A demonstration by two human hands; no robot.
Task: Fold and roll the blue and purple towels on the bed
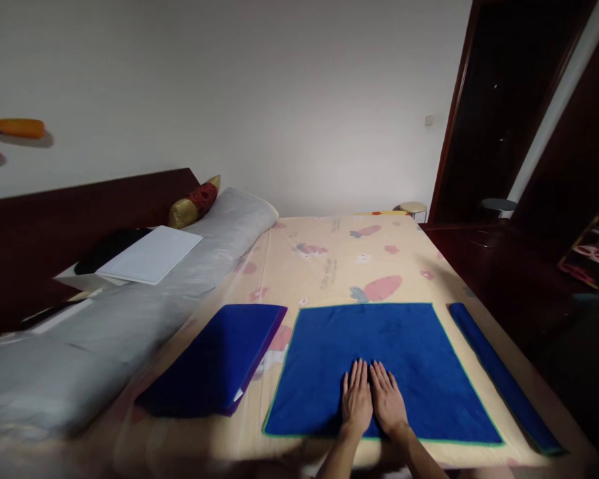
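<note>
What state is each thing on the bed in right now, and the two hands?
Middle cloth: spread flat, unfolded.
Left cloth: folded, lying flat.
Right cloth: folded into a narrow strip at the bed's edge.
Left hand: open, palm down on the middle cloth.
Right hand: open, palm down beside it.
Door: open, dark beyond.

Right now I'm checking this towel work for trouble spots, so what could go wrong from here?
Both hands, left hand and right hand, press flat on the spread blue cloth near its front edge; a push might wrinkle it on the soft bedsheet. The folded stack lies close to its left and could get nudged. The narrow blue strip runs along the bed's right edge and might slide off.
</note>
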